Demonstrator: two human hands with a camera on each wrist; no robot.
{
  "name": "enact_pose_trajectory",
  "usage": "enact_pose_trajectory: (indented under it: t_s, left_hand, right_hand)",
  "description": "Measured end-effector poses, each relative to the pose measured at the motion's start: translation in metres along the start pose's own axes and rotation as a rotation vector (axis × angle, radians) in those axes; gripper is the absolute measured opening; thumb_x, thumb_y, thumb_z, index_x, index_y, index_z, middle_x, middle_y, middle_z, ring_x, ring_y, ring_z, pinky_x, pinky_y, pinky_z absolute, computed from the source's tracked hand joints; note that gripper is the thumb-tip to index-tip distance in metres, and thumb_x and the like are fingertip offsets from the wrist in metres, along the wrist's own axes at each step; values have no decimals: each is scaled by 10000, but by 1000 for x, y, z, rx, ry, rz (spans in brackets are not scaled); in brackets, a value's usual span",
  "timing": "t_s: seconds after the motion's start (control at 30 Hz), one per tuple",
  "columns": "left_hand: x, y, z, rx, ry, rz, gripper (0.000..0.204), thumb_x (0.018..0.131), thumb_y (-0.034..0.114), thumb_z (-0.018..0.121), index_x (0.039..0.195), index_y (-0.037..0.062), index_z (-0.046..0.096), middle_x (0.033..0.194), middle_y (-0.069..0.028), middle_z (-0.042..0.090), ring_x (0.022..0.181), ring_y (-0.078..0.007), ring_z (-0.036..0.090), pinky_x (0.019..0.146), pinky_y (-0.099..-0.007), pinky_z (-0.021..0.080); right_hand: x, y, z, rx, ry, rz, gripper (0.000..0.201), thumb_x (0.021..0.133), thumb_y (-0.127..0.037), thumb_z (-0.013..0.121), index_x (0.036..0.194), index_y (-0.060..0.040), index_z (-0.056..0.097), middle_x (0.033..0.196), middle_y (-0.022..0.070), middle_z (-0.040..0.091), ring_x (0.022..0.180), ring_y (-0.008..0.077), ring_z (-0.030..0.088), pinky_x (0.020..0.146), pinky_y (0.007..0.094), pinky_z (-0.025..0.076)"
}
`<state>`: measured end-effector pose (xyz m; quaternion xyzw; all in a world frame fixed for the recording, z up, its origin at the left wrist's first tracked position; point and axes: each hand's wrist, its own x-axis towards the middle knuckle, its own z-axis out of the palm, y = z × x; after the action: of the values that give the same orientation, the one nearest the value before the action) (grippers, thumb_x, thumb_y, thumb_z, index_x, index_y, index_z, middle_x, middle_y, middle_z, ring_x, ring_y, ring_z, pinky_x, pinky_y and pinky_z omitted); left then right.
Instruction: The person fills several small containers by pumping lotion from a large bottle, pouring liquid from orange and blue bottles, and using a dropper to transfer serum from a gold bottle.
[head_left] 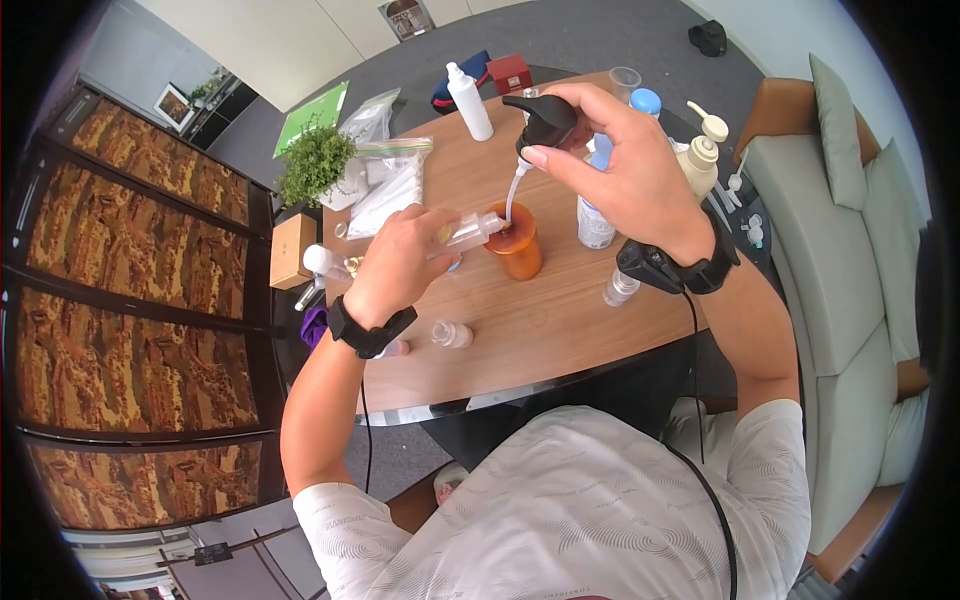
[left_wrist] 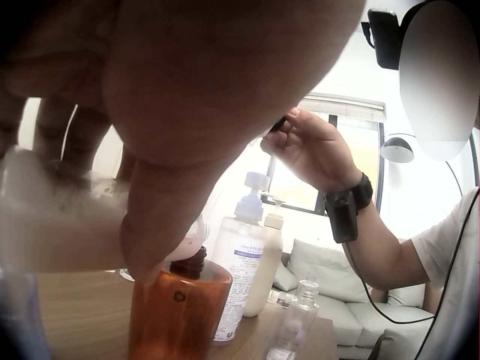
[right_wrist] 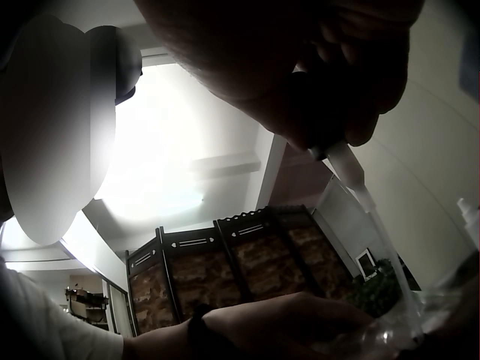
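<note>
My left hand [head_left: 395, 265] grips a small clear bottle [head_left: 468, 234], tipped nearly flat with its neck at the mouth of an orange bottle [head_left: 521, 262]. The orange bottle stands upright on the table without a top. Above it, my right hand [head_left: 645, 170] pinches a black pump head [head_left: 548, 122] between thumb and fingers. From the pump head a pale dip tube [head_left: 514, 193] hangs down, its lower end at the orange bottle's mouth. In the left wrist view, the clear bottle [left_wrist: 60, 225] lies across the palm, close over the orange bottle [left_wrist: 176, 319].
A white spray bottle [head_left: 470, 105] stands at the back. Lotion pump bottles [head_left: 700, 165] are on the right, near a small clear bottle [head_left: 621, 287]. Another clear bottle [head_left: 452, 334] is near the front edge. Plastic bags [head_left: 390, 190] and a potted plant [head_left: 315, 165] lie left.
</note>
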<state>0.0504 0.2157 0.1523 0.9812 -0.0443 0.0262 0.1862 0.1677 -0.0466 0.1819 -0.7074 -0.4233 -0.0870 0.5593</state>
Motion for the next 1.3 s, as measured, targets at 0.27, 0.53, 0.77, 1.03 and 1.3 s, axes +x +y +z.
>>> enact_pose_trajectory:
  t_s: [0.27, 0.53, 0.77, 1.03, 1.3]
  left_hand:
    - [0, 0, 0, 15, -5, -17, 496, 829, 144, 816, 1304, 61, 699, 1041, -178, 677, 950, -365, 666, 862, -429, 520]
    - [0, 1, -1, 26, -2, 1, 489, 830, 137, 814, 1298, 52, 700, 1050, -185, 684, 956, -373, 669, 868, -427, 522]
    - [2, 3, -4, 24, -25, -6, 489, 827, 133, 817, 1296, 56, 703, 1065, -189, 690, 991, -378, 667, 886, -435, 519]
    - [2, 6, -6, 38, -38, -18, 499, 827, 140, 820, 1305, 58, 705, 1063, -191, 693, 990, -378, 667, 888, -437, 518]
    - [4, 6, -7, 61, -42, -17, 507, 823, 132, 815, 1312, 52, 705, 1062, -201, 701, 989, -386, 673, 897, -433, 519]
  right_hand:
    - [1, 3, 2, -18, 76, -95, 399, 899, -145, 802, 1231, 24, 659, 1002, 120, 763, 883, 193, 750, 829, 306, 568]
    - [2, -1, 1, -3, 89, -110, 363, 903, -121, 796, 1217, 9, 668, 1004, 105, 756, 877, 171, 741, 813, 289, 569]
    - [2, -3, -1, -3, 96, -122, 349, 904, -114, 789, 1205, 16, 670, 1018, 109, 760, 884, 189, 743, 825, 298, 569]
    - [2, -7, -3, -8, 94, -115, 353, 901, -107, 787, 1206, 23, 666, 1033, 119, 765, 893, 197, 750, 829, 300, 570]
    - [1, -6, -4, -25, 97, -124, 373, 899, -110, 792, 1221, 25, 659, 1010, 116, 766, 887, 187, 755, 820, 298, 575]
